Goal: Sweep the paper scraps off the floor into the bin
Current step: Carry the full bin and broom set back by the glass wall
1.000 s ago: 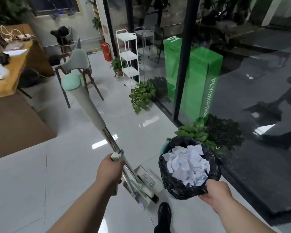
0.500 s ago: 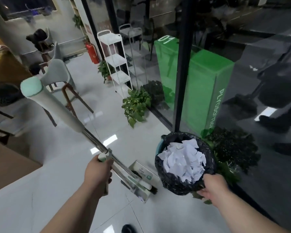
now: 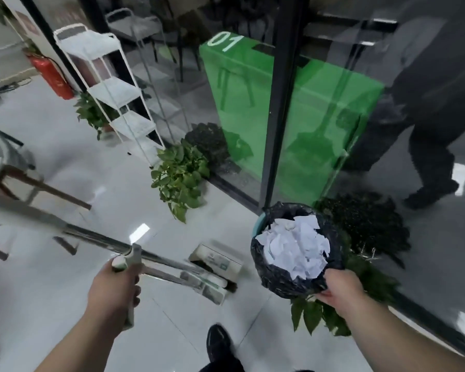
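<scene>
The bin (image 3: 279, 280), heaped with paper scraps (image 3: 295, 248), is gripped at its near rim by the right hand (image 3: 341, 291), at two o'clock; the broom shaft (image 3: 97, 234), lying ten-to-four, is clasped by the left hand (image 3: 116, 288); the dustpan (image 3: 218, 260) is set at the bin's nine o'clock, close beside it.

One camera sits on my head and looks forward and down, very wide. My left hand (image 3: 113, 288) on the handle (image 3: 126, 260) and right hand (image 3: 338, 291) on the bin (image 3: 277, 280) are close, low in view; the floor (image 3: 51, 291) runs far off.
</scene>
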### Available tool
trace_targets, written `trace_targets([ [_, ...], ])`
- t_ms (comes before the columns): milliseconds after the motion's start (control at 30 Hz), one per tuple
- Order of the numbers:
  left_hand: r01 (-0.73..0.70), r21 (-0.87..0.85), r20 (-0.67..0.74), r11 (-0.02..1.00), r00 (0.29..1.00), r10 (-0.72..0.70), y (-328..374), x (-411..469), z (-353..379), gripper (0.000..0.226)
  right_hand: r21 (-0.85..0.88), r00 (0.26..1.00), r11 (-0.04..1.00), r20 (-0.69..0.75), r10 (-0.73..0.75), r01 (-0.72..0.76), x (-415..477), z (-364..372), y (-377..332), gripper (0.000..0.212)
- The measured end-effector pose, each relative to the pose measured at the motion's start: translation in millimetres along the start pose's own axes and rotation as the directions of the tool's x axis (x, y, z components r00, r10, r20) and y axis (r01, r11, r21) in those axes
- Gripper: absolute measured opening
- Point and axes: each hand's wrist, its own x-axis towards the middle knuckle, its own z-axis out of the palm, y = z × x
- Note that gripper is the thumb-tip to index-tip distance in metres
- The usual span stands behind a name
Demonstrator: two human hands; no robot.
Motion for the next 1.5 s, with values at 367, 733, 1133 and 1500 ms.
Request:
trace_targets([
  [367, -0.003, 0.273, 0.047, 0.962, 0.999, -0.011, 23, 169, 30, 0.015, -0.068, 1.000, 0.998, 0.001, 0.004, -0.004, 86, 141, -12, 0.012],
  [733, -0.122, 0.773, -0.016, 0.622, 0.977, 0.211, 58, 290, 34, 0.043, 0.007, 0.992, 0.994, -0.064, 0.107, -0.107, 167, 238, -15, 0.027],
  [1133, -0.372, 0.770, 0.362, 0.519, 0.924, 0.125, -39, 228, 152, 0.070, -0.070, 0.997, 0.995, -0.025, 0.071, -0.073, 177, 256, -14, 0.031],
  [1500, -0.183, 0.507, 0.520, 0.842, 0.845, -0.129, -122, 289, 344, 0.036, -0.054, 0.998, 0.999, 0.065, -0.002, 0.005, 279, 238, 19, 0.019],
])
